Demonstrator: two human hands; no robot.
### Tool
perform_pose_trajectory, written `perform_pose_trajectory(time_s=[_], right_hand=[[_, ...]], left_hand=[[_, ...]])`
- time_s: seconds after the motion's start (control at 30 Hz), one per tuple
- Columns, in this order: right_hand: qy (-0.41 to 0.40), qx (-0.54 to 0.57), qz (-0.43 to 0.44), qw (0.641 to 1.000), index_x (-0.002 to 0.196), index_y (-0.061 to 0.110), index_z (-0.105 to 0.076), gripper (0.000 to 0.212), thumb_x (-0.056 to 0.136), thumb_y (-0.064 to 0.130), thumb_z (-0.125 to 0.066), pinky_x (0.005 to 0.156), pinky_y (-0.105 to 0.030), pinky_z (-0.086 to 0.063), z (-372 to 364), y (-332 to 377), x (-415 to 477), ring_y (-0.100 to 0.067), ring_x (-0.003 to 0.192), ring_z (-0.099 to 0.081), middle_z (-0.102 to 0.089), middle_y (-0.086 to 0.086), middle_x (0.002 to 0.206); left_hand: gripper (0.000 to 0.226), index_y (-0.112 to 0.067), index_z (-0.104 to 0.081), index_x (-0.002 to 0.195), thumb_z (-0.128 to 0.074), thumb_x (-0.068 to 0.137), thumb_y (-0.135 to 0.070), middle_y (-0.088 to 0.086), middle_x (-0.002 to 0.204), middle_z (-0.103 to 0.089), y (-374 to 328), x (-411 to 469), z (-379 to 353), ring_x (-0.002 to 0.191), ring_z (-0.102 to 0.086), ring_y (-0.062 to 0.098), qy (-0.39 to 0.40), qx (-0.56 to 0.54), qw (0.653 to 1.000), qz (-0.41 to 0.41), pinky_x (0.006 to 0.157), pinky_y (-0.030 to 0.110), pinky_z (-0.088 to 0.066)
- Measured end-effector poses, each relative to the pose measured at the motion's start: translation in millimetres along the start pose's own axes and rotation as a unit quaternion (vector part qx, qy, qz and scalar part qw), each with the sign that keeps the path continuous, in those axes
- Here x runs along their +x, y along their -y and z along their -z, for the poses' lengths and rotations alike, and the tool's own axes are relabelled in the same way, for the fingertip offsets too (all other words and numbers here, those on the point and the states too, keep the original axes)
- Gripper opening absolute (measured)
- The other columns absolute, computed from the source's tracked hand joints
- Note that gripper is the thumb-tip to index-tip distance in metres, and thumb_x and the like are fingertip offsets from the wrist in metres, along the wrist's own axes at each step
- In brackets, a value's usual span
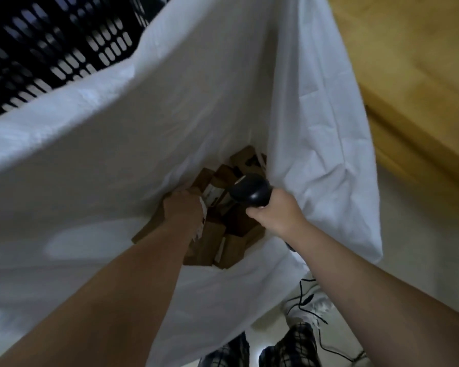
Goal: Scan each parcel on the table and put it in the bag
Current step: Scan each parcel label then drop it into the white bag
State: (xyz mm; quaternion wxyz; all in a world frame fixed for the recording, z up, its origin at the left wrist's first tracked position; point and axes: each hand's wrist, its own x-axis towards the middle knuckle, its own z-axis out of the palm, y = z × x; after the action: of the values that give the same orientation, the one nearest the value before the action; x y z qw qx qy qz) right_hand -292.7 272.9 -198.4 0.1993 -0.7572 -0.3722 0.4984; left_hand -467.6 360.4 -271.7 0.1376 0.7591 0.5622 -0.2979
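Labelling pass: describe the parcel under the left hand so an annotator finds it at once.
Inside the large white bag, find the heap of brown cardboard parcels. The target parcel sits at the heap's left edge; it alone is gripped by the left hand.

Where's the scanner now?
Head view, right of centre: the black scanner is gripped in the right hand over the white bag's mouth, above the brown parcels.

The one head-worn camera looks steeply down from close above the white bag (196, 102), straight into its open mouth, which fills most of the view, with a black crate (51, 49) beyond the bag's far left side and the wooden table (408, 62) beyond its right.
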Motion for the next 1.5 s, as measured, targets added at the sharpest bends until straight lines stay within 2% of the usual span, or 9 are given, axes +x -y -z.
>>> perform_pose_trajectory(time_s=[0.13, 0.27, 0.5, 0.6, 0.67, 0.87, 1.1, 1.23, 1.5], right_hand=[[-0.039, 0.005, 0.000, 0.999, 0.090, 0.017, -0.059, 0.013, 0.083, 0.016, -0.071, 0.083, -0.034, -0.052, 23.9, 9.7, -18.0, -0.020, 0.091, -0.061, -0.058, 0.003, 0.079], [-0.077, -0.014, 0.022, 0.997, 0.081, 0.020, -0.056, 0.016, 0.083, 0.017, -0.071, 0.066, -0.025, -0.044, 50.2, 17.6, -40.9, -0.015, 0.080, -0.059, -0.057, 0.005, 0.073], [-0.161, -0.042, 0.017, 0.986, 0.066, 0.020, -0.045, 0.028, 0.082, 0.015, -0.068, 0.046, -0.019, -0.029, 120.6, 26.8, -100.6, -0.014, 0.061, -0.049, -0.048, 0.004, 0.061], [-0.205, -0.060, 0.013, 0.977, 0.080, 0.014, -0.057, 0.013, 0.082, 0.018, -0.069, 0.056, -0.027, -0.038, 162.7, 36.5, -128.7, -0.020, 0.071, -0.054, -0.059, -0.003, 0.075], [-0.242, -0.052, 0.013, 0.969, 0.090, 0.012, -0.063, 0.012, 0.082, 0.018, -0.069, 0.066, -0.033, -0.044, 190.5, 41.4, -146.2, -0.024, 0.078, -0.058, -0.065, -0.008, 0.085], [-0.324, -0.022, 0.011, 0.946, 0.085, 0.010, -0.056, 0.015, 0.080, 0.015, -0.069, 0.054, -0.030, -0.036, 274.1, 41.9, -193.5, -0.025, 0.074, -0.055, -0.054, 0.001, 0.067], [-0.384, 0.038, 0.006, 0.922, 0.089, 0.004, -0.065, 0.015, 0.081, 0.017, -0.068, 0.071, -0.038, -0.053, 376.6, 34.2, -220.7, -0.027, 0.075, -0.066, -0.066, -0.010, 0.073], [-0.404, 0.092, 0.014, 0.910, 0.080, 0.003, -0.067, 0.013, 0.080, 0.016, -0.068, 0.074, -0.044, -0.058, 425.1, 21.4, -215.9, -0.028, 0.067, -0.068, -0.069, -0.015, 0.072], [-0.394, 0.137, 0.020, 0.909, 0.073, 0.007, -0.066, 0.016, 0.079, 0.021, -0.070, 0.075, -0.046, -0.059, 463.8, 7.0, -195.1, -0.031, 0.068, -0.069, -0.070, -0.017, 0.070]], left_hand=[[0.029, -0.013, -0.053, 0.125, -0.040, 0.101, -0.021, 0.009, 0.126, -0.054, -17.9, -20.7, 34.6, 0.115, -0.052, 0.026, -0.019, 0.050, 0.997, -0.056, 0.078, 0.031, -0.040], [0.029, -0.010, -0.050, 0.123, -0.042, 0.099, -0.025, 0.012, 0.123, -0.052, -32.6, -49.8, 71.9, 0.111, -0.051, 0.029, -0.077, 0.064, 0.987, -0.124, 0.076, 0.034, -0.040], [0.033, -0.013, -0.043, 0.126, -0.041, 0.100, -0.033, 0.010, 0.127, -0.053, -66.0, -109.3, 144.8, 0.117, -0.047, 0.029, -0.155, 0.035, 0.966, -0.202, 0.093, 0.039, -0.040], [0.039, -0.014, -0.038, 0.134, -0.038, 0.100, -0.034, 0.009, 0.130, -0.050, -86.3, -135.1, 179.7, 0.121, -0.045, 0.029, -0.196, 0.063, 0.948, -0.244, 0.094, 0.038, -0.039], [0.045, -0.013, -0.035, 0.139, -0.039, 0.100, -0.035, 0.010, 0.133, -0.049, -101.9, -150.1, 204.2, 0.123, -0.044, 0.030, -0.218, 0.064, 0.937, -0.266, 0.095, 0.038, -0.038], [0.044, -0.012, -0.038, 0.136, -0.043, 0.099, -0.035, 0.009, 0.127, -0.052, -166.1, -184.2, 273.1, 0.118, -0.046, 0.029, -0.287, 0.100, 0.899, -0.315, 0.092, 0.037, -0.039], [0.041, -0.014, -0.041, 0.132, -0.041, 0.099, -0.039, 0.009, 0.129, -0.050, -258.7, -197.5, 347.5, 0.122, -0.045, 0.029, -0.336, 0.117, 0.867, -0.349, 0.093, 0.038, -0.040], [0.041, -0.014, -0.044, 0.130, -0.041, 0.099, -0.041, 0.009, 0.129, -0.049, -306.6, -194.4, 368.0, 0.123, -0.044, 0.028, -0.335, 0.108, 0.872, -0.341, 0.094, 0.038, -0.040], [0.044, -0.014, -0.044, 0.131, -0.043, 0.098, -0.043, 0.009, 0.130, -0.047, -348.1, -172.2, 369.8, 0.122, -0.044, 0.028, -0.300, 0.051, 0.910, -0.282, 0.092, 0.039, -0.040]])
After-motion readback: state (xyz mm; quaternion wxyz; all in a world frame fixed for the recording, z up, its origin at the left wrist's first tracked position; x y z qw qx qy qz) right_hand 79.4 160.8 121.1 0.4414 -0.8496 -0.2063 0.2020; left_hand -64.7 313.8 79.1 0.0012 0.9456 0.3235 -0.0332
